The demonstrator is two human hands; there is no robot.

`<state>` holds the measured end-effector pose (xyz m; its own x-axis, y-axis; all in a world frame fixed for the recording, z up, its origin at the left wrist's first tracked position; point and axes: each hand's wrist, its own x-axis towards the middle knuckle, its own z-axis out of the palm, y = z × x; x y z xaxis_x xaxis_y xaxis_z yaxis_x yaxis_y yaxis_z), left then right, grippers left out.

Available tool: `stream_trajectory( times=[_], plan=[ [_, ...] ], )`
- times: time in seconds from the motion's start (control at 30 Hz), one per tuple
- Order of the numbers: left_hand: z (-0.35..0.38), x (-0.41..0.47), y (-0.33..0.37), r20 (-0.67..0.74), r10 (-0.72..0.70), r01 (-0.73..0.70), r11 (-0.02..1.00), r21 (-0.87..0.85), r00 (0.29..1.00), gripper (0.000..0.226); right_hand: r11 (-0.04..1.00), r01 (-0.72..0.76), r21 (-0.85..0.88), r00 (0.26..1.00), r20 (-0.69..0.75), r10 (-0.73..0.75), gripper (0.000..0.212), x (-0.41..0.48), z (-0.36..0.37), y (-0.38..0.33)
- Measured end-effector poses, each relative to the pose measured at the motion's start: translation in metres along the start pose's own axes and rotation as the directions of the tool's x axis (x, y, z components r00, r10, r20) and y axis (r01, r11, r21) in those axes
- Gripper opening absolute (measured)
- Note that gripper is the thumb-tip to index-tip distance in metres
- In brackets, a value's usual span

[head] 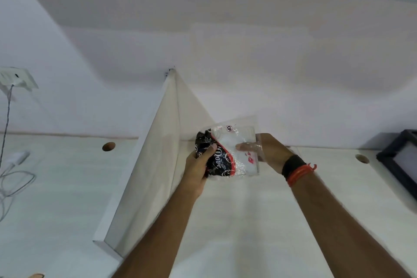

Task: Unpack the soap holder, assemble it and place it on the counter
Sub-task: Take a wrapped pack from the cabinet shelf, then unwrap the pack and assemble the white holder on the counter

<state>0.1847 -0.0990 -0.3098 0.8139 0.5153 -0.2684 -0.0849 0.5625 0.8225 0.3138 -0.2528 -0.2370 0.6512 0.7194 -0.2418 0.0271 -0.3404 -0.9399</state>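
Note:
A clear plastic packet [239,146] with a black and red printed label [216,158] and a white soap holder inside is held above the white counter [248,210]. My left hand [198,169] grips the packet's labelled left end, thumb on top. My right hand [264,149] reaches into the packet's open right side, its fingers wrapped in the clear film and touching the white holder. The holder's shape is mostly hidden by the crinkled plastic.
A white upright divider panel [153,165] stands just left of my hands. A black framed object [399,165] sits at the counter's right edge. Cable holes [108,146] [362,158] pierce the counter. White cables [13,176] and a wall socket [18,78] are at far left.

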Motion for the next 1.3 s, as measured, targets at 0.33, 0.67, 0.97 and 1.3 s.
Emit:
stream_trajectory(
  times=[0.33, 0.67, 0.97, 1.3],
  plan=[
    [-0.056, 0.007, -0.057, -0.292, -0.06, 0.094, 0.99, 0.105, 0.955, 0.024, 0.911, 0.054, 0.41, 0.884, -0.444, 0.147, 0.022, -0.014, -0.034, 0.059],
    [-0.107, 0.009, -0.137, -0.43, -0.208, 0.356, 0.886, 0.297, 0.878, 0.028, 0.858, -0.122, 0.499, 0.955, -0.177, 0.239, 0.034, -0.001, 0.01, 0.126],
    [-0.134, 0.007, -0.2, -0.422, -0.394, 0.524, 0.813, 0.253, 0.816, 0.036, 0.711, -0.462, 0.53, 0.867, 0.098, 0.489, 0.044, 0.012, 0.064, 0.24],
    [-0.147, 0.019, -0.195, -0.471, -0.208, 0.492, 0.6, 0.631, 0.858, 0.033, 0.801, -0.599, 0.029, 0.771, -0.252, 0.585, 0.033, 0.023, 0.119, 0.311]
  ],
)
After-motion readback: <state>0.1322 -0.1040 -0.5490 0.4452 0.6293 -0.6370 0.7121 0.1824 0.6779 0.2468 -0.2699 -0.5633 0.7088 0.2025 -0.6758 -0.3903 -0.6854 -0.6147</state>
